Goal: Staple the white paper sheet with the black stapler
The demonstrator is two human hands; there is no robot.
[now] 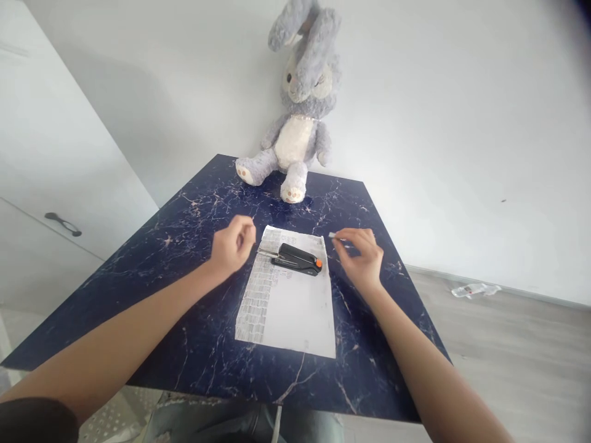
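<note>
A black stapler with an orange end lies on a printed white sheet of paper. A thin metal part sticks out of the stapler's left end. To the right of the paper, my right hand pinches a small silvery strip of staples between thumb and fingertips, above the table. My left hand is closed to the left of the stapler, its fingers curled in against the thumb. Whether anything is between those fingers cannot be made out. Neither hand touches the stapler.
A grey plush rabbit sits at the far end of the dark blue marbled table, against the wall. A white cabinet with a dark handle stands at the left. Clear plastic packaging lies on the floor at the right.
</note>
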